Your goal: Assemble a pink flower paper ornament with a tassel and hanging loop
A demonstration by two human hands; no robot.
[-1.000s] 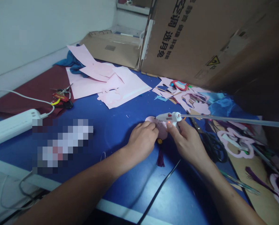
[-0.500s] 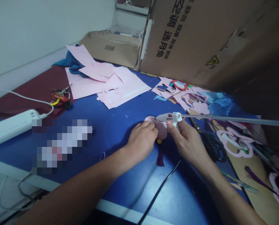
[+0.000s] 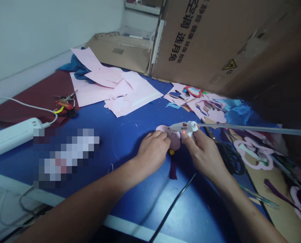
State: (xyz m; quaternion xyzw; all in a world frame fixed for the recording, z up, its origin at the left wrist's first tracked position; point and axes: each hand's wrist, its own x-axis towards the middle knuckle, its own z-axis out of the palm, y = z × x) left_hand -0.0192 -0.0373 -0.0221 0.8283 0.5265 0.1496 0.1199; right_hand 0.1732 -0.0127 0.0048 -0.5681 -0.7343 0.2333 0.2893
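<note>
My right hand (image 3: 203,148) is wrapped round a white hot glue gun (image 3: 184,127) with a small orange light lit on it. A long clear glue stick (image 3: 241,128) juts out of its back end toward the right. The gun's nozzle points left, at or just over a pink paper cutout (image 3: 175,141) on the blue table. My left hand (image 3: 154,145), fingers curled, grips the cutout's left side and hides part of it. Below the cutout are a yellow bead (image 3: 172,152) and a dark purple tassel (image 3: 173,171).
Pink paper sheets (image 3: 140,94) lie at the back, with keys (image 3: 65,103) to their left. A white power strip (image 3: 13,136) is at far left. Paper scraps (image 3: 211,109), a black cable (image 3: 232,158) and a flower-shaped paper frame (image 3: 253,163) crowd the right. A cardboard box (image 3: 203,44) stands behind.
The glue gun has shifted very slightly to the right in my right hand's grip. My left hand and the cutout have stayed in place.
</note>
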